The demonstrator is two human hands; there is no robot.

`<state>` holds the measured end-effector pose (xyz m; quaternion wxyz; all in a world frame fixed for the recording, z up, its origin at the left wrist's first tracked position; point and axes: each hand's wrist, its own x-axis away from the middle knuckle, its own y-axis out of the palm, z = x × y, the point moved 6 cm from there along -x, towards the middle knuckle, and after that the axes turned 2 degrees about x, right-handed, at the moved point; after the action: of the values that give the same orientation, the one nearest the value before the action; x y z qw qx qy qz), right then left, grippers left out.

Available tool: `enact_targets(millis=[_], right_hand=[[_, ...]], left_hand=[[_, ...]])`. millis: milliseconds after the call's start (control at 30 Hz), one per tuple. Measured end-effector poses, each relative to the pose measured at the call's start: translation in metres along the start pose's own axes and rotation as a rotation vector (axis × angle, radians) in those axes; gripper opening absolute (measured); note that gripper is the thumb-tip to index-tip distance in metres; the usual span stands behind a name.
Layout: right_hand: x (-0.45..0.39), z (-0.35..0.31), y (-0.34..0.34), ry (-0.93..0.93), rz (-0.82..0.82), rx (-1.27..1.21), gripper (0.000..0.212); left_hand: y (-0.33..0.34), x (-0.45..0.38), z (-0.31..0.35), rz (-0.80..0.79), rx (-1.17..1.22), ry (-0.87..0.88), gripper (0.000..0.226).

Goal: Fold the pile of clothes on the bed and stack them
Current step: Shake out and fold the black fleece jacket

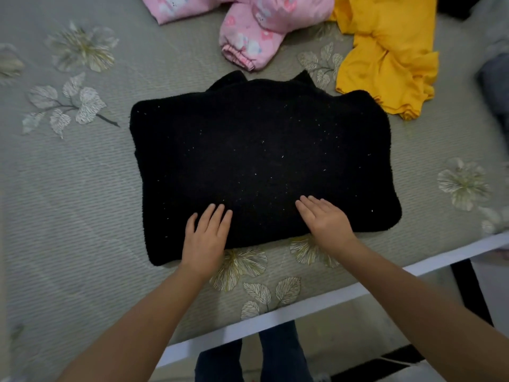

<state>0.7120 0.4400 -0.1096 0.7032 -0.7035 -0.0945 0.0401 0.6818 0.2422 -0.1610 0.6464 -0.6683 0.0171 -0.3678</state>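
A black fleece garment (pixel 259 150) lies folded into a thick rectangle in the middle of the bed. My left hand (pixel 205 238) lies flat on its near edge with fingers straight. My right hand (pixel 323 217) presses flat on the same edge a little to the right, fingers straight and together. Neither hand grips the fabric. Behind the black garment lie a pink printed padded jacket (pixel 248 26) and a crumpled yellow garment (pixel 385 56), both unfolded.
The bed is covered by a grey-green sheet with a flower print (pixel 68 188). Its white front edge (pixel 303 307) runs diagonally below my arms. My legs stand just below it. Dark and grey cloth (pixel 495 86) shows at the far right edge.
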Motion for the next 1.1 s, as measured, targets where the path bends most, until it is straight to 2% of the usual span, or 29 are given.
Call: enact_targets(millis=[133,200,267,400,533,600,733,800,900,967,1033,1100], right_hand=[[0.010,-0.010,-0.014,0.030,0.024,-0.071,0.068],[0.017,-0.018,-0.018,0.022,0.031,-0.099,0.066],[0.023,-0.024,-0.021,0.012,0.038,-0.106,0.065],[0.028,-0.026,-0.018,0.012,0.000,-0.075,0.063],[0.027,-0.026,-0.008,0.019,-0.058,-0.080,0.062],[0.028,-0.026,0.003,0.076,-0.156,-0.058,0.064],[0.042,-0.027,0.036,0.145,-0.509,-0.064,0.065],[0.044,-0.027,0.039,0.161,-0.502,-0.048,0.063],[0.044,-0.029,0.035,0.166,-0.487,-0.039,0.064],[0.044,-0.029,0.034,0.170,-0.494,-0.048,0.065],[0.046,-0.031,0.034,0.199,-0.501,-0.081,0.065],[0.049,-0.032,0.032,0.233,-0.483,-0.101,0.065]], left_hand=[[-0.031,0.006,0.036,0.165,0.103,0.120,0.093],[-0.029,0.003,0.045,0.103,0.129,0.134,0.096],[-0.021,-0.002,0.046,0.028,0.155,0.152,0.086],[-0.023,-0.006,0.044,0.016,0.197,0.261,0.060],[-0.026,-0.007,0.043,-0.010,0.167,0.288,0.057],[-0.020,-0.003,0.045,-0.047,0.120,0.260,0.059],[-0.013,0.009,0.046,-0.047,0.145,0.129,0.062],[-0.011,0.015,0.046,-0.013,0.168,0.078,0.059],[-0.018,0.021,0.052,0.025,0.194,0.131,0.055],[-0.030,0.030,0.056,0.160,0.261,0.130,0.050],[-0.031,0.045,0.056,0.278,0.400,0.016,0.040],[-0.023,0.055,0.059,0.243,0.584,-0.177,0.038]])
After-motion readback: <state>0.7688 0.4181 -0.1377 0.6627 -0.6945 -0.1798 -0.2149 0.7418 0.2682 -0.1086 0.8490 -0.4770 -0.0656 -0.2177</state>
